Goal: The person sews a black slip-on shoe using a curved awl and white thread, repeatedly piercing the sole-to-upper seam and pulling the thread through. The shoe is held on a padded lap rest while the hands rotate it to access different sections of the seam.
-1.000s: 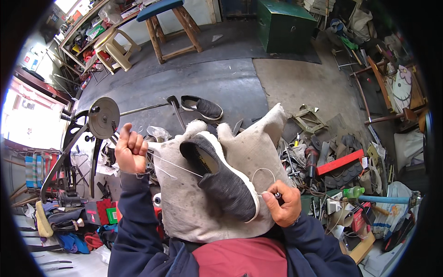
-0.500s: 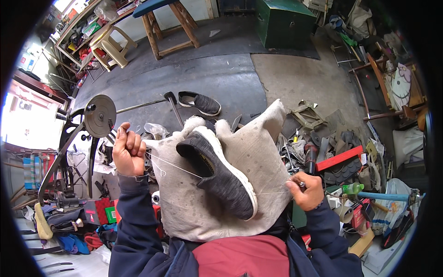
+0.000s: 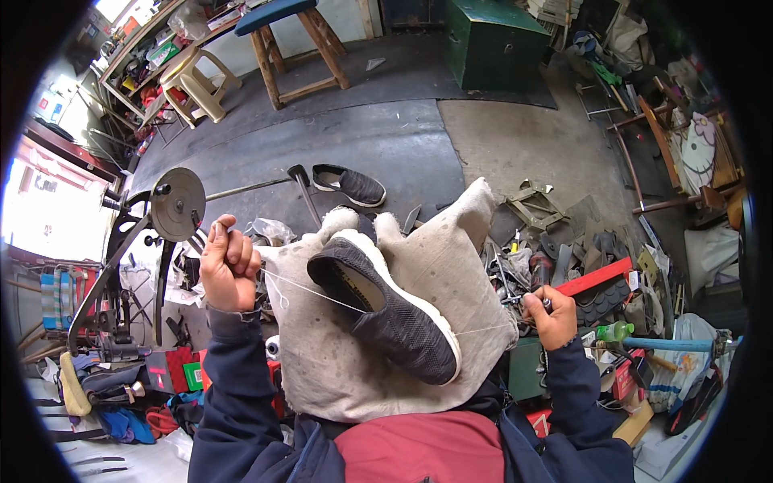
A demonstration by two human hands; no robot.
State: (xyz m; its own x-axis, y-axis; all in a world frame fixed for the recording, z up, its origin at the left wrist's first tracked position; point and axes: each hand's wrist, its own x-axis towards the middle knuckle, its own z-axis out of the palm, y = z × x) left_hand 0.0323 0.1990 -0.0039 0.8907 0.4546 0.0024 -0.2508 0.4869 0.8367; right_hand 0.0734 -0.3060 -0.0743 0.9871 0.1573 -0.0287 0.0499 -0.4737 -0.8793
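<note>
A black knit shoe with a white sole point(image 3: 385, 308) lies on a stained grey cloth point(image 3: 467, 266) spread over my lap. A thin white thread point(image 3: 314, 294) runs taut from the shoe's side out to both hands. My left hand point(image 3: 228, 263) is a closed fist raised at the left, gripping the thread end. My right hand point(image 3: 550, 314) is closed at the right edge of the cloth around a small dark tool handle with the other thread end.
A second black shoe point(image 3: 352, 184) lies on the dark floor beyond. A stitching machine with a round wheel point(image 3: 177, 204) stands at the left. Tools and scraps point(image 3: 580, 274) crowd the right. A wooden stool point(image 3: 294, 40), plastic stool point(image 3: 197, 80) and green box point(image 3: 495, 40) stand far off.
Both hands have pulled apart: the right hand moved outward to the right, the left stayed raised, and the looped thread has drawn straight and taut across the shoe.
</note>
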